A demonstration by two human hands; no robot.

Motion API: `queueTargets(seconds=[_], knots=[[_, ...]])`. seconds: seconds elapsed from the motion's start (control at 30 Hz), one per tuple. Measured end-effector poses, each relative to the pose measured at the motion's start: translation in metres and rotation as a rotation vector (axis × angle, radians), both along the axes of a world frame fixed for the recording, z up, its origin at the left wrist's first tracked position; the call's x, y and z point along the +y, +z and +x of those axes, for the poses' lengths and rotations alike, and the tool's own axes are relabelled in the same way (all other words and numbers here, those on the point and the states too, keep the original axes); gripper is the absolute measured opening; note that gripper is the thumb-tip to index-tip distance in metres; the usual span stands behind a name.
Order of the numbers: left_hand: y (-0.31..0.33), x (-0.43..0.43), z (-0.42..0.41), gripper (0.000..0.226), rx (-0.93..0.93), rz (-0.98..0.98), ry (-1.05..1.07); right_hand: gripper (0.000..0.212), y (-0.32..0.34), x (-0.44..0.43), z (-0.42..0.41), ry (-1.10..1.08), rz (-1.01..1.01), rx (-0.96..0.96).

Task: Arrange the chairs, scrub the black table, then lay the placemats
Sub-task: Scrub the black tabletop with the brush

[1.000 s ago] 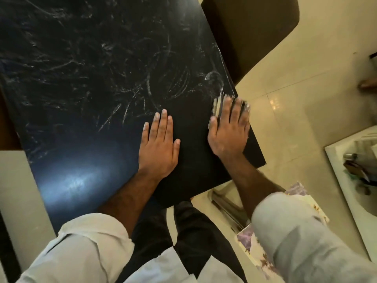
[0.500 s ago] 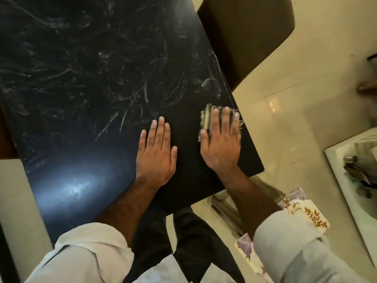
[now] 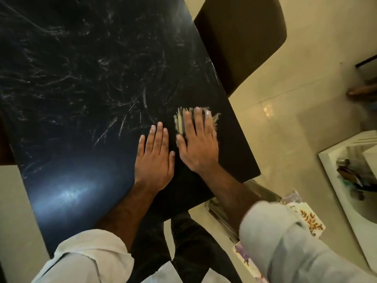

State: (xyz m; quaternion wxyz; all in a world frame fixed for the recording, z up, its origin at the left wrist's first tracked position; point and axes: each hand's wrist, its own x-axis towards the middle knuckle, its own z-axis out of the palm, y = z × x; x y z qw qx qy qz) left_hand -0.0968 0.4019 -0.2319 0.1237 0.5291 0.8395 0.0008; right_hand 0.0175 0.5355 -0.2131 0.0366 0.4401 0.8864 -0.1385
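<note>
The black table point(image 3: 85, 82) fills the upper left, streaked with whitish soapy swirls. My right hand point(image 3: 199, 147) presses flat on a pale frayed scrub pad point(image 3: 179, 121) near the table's right edge; only the pad's fringe shows past my fingers. My left hand point(image 3: 155, 158) lies flat on the tabletop just left of it, fingers together, holding nothing. A dark brown chair point(image 3: 240, 37) stands at the table's far right side. Floral placemats point(image 3: 308, 217) lie low at the right, behind my right sleeve.
Cream floor tiles point(image 3: 285, 123) spread to the right. A white sink unit point(image 3: 350, 176) with metal items stands at the right edge. Someone's foot point(image 3: 361, 90) shows at the far right. A metal table leg point(image 3: 220, 209) sits under the near corner.
My right hand has slid the scrub pad leftward across the table, away from the right edge and close to my left hand. My left hand stays planted.
</note>
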Motion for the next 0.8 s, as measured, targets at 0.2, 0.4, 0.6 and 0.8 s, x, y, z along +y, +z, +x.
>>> queueTargets(seconds=[0.2, 0.4, 0.6, 0.8], knots=[[0.001, 0.002, 0.0, 0.076, 0.003, -0.016, -0.002, 0.082, -0.001, 0.044, 0.015, -0.281, 0.03, -0.057], [0.001, 0.0, -0.001, 0.079, -0.03, -0.001, 0.0, 0.08, -0.01, 0.052, -0.069, -0.151, 0.132, -0.016], [0.009, -0.039, -0.032, 0.082, -0.056, -0.02, 0.205, 0.078, -0.006, -0.021, -0.024, 0.028, 0.075, -0.021], [0.009, -0.118, -0.075, 0.085, -0.005, -0.115, 0.351, 0.077, -0.002, -0.032, 0.01, -0.224, 0.037, -0.099]])
